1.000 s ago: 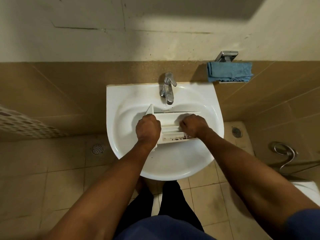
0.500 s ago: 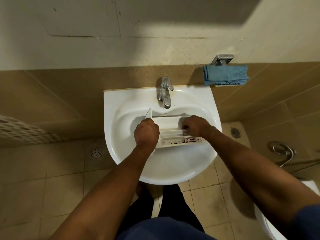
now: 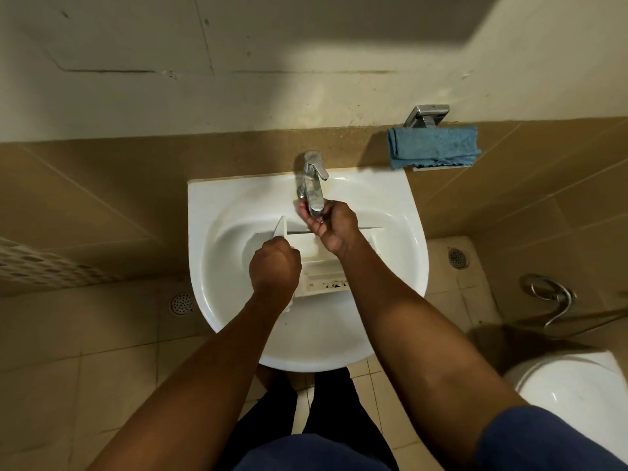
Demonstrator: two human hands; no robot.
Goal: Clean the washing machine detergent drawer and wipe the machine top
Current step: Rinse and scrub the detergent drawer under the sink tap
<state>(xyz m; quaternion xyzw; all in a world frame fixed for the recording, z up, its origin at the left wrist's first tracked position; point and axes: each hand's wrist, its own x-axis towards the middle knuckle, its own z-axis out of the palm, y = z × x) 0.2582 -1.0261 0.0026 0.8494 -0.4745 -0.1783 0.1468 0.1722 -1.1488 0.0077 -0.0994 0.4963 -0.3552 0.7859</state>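
My left hand is closed round the left end of the drawer, knuckles up, with the fingers curled out of sight beneath. The drawer lies in the bowl of the sink, its length running from nine to three o'clock. One white panel stands up just past my knuckles at twelve o'clock. Dark specks dot the strip along its near edge.

My right hand is at the tap, which stands at twelve o'clock on the sink rim. Its fingers and thumb are bent round the end of the spout, the fingers on the left side and the thumb on the right. My right forearm crosses over the right half of the drawer.

At one o'clock beyond the sink, a blue cloth hangs on the wall below a metal holder. A toilet shows at four o'clock, and a floor drain at nine o'clock beside the sink.
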